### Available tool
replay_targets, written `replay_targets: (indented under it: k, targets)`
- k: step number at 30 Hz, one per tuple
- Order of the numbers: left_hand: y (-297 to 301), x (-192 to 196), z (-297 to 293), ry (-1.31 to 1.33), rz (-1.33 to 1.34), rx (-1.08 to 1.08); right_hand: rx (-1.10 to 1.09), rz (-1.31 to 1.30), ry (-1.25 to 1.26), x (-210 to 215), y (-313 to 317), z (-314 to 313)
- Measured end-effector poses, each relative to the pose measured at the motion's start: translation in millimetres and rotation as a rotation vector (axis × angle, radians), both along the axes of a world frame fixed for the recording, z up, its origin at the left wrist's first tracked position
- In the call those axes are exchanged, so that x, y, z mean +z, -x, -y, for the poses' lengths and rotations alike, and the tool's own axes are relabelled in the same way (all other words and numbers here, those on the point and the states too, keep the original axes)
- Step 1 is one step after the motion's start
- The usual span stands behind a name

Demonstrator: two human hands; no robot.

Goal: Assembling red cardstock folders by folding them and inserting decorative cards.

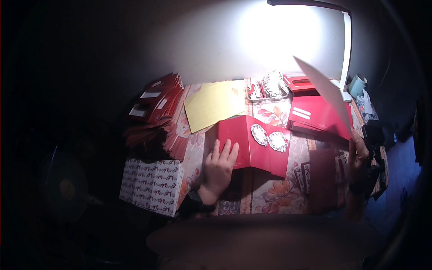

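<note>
Two hands in play. My left hand [219, 165] lies flat, fingers spread, palm down on the left flap of the open red folded card with two white lace ovals [256, 146]; it pins, grips nothing. That card sits unfolded near the middle of the table with the floral cloth [274, 193], panels slightly raised along the creases, ovals side by side on its right half.

My right hand [358, 155] is up at the table's right edge, fingers closed on the lower corner of a large white sheet of card [325, 92]. Sheet is lifted off the table, tilted, upper corner pointing up-left toward the lamp glare.

Under and behind the sheet: a stack of flat red envelopes with white strips [310, 114], near the far right corner. Just left of it, a small tray holding crumpled silver foil [270, 85], at the far edge. A yellow paper envelope [213, 104] lies flat at the far edge, just beyond the card and apart from it.

Left edge: a tall, fanned pile of dark red cards [155, 114], overhanging. Below it, a white box printed with small bows [152, 185], at the near left corner. A dark red rectangular panel [321, 180] lies on the cloth just left of my right wrist.

Room dark; the rest is unreadable.
</note>
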State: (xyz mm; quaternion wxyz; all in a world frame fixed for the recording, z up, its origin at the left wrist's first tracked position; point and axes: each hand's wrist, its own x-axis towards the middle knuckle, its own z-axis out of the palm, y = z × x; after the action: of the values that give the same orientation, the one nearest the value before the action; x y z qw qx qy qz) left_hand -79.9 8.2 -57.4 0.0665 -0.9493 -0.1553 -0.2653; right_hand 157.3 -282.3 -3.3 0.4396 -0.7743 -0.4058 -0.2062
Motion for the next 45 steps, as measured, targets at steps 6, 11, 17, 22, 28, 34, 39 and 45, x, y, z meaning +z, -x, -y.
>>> replay_targets:
  k: [6,11,17,22,28,34,39,45]
  targets:
    - [9.5,23.5,-2.5,-0.050,0.084,0.014,0.032,-0.067,-0.016,-1.5,-2.5,-6.4]
    - [-1.8,75.9,-3.4,-0.062,0.138,0.006,0.038,-0.078,-0.004,-3.7,-8.3,-4.9]
    - [-52.1,120.1,-24.3,-0.171,0.328,0.026,0.050,-0.054,-0.036,-10.7,-16.3,-6.1]
    - [-97.2,108.6,-70.7,-0.233,0.407,0.141,0.067,-0.036,-0.066,-8.9,-20.5,-0.1]
    - [-101.3,29.8,-121.4,-0.291,0.192,0.221,0.029,0.015,-0.023,-8.4,-20.4,9.9]
    - [-79.4,-12.8,-112.9,-0.195,-0.078,0.156,0.057,0.024,-0.037,-9.3,-18.4,9.5]
    - [-71.7,3.2,-88.0,-0.015,-0.193,0.106,0.194,0.266,0.110,-13.5,-26.5,-12.7]
    - [-43.5,20.0,-68.3,-0.079,-0.085,0.098,0.390,0.444,0.235,-8.9,-18.0,-33.4]
